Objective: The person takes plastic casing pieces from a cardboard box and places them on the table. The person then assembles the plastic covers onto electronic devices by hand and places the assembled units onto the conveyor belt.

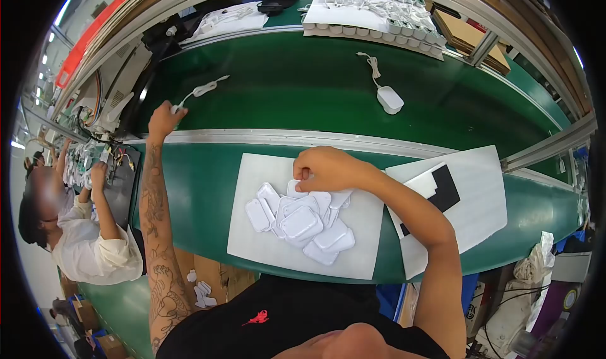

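Note:
My left hand (165, 119) reaches over the green conveyor belt, its fingers closed around the body of a white power adapter (175, 109). The adapter's bundled cable (205, 89) trails onto the belt, and most of its body is hidden by the hand. Over a heap of white plastic covers (300, 222), my right hand (323, 168) is bent with thumb and fingers pinched on one white cover (293, 188) at the heap's top edge. The heap lies on a white foam sheet (252, 258) on the green table. Another white adapter (389, 100) with a tied cable rests farther right on the belt.
A second foam sheet (486, 214) carries a black-and-white flat piece (442, 188). A metal rail (284, 138) separates table and belt. On the back shelf stand rows of adapters (379, 18). A co-worker in a white shirt (95, 251) sits at left. An open cardboard box (221, 280) is below.

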A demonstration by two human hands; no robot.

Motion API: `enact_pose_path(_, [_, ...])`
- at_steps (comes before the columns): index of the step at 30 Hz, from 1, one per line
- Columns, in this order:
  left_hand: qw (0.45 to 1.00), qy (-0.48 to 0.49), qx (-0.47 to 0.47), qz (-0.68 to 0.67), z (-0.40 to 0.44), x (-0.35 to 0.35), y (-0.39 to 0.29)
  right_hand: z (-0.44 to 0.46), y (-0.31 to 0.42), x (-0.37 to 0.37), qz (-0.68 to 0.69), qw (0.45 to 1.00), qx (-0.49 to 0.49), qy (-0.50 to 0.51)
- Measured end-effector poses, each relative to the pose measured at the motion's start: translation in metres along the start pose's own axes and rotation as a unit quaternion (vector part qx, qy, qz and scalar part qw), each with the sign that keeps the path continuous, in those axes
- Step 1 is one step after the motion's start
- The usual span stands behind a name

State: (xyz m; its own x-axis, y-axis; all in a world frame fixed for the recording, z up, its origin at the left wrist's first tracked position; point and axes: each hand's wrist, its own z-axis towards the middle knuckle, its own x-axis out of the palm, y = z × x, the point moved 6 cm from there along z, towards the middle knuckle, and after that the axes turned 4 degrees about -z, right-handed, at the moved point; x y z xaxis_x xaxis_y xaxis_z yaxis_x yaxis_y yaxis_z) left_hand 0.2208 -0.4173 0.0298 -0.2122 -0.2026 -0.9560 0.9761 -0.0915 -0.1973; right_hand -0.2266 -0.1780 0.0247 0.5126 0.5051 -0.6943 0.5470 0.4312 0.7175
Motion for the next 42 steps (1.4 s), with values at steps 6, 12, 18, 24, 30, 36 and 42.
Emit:
enact_pose_path(6, [0.768,0.070,-0.122,-0.625,-0.058,0.021,-0.159,0.019,-0.035,-0.012,0.338,0.936,0.061,-0.074])
enact_pose_path(12, [0.517,0.208,-0.089,-0.826,-0.137,0.043,-0.284,0.014,-0.045,-0.032,0.433,0.874,0.065,-0.211])
enact_pose_path(18, [0.524,0.246,-0.077,-0.812,-0.169,0.069,-0.301,0.014,-0.059,-0.029,0.437,0.861,0.104,-0.239])
enact_pose_path(24, [0.547,0.254,-0.059,-0.795,-0.178,0.076,-0.299,0.018,-0.066,-0.019,0.449,0.851,0.097,-0.255])
enact_pose_path(30, [0.667,0.280,0.027,-0.690,-0.182,0.073,-0.306,0.015,-0.047,-0.018,0.372,0.884,0.080,-0.270])
enact_pose_path(36, [0.679,0.293,0.024,-0.673,-0.184,0.068,-0.307,0.017,-0.047,-0.013,0.404,0.876,0.071,-0.253])
enact_pose_path(42, [0.699,0.307,0.042,-0.644,-0.186,0.064,-0.307,0.011,-0.043,-0.015,0.391,0.878,0.084,-0.262])
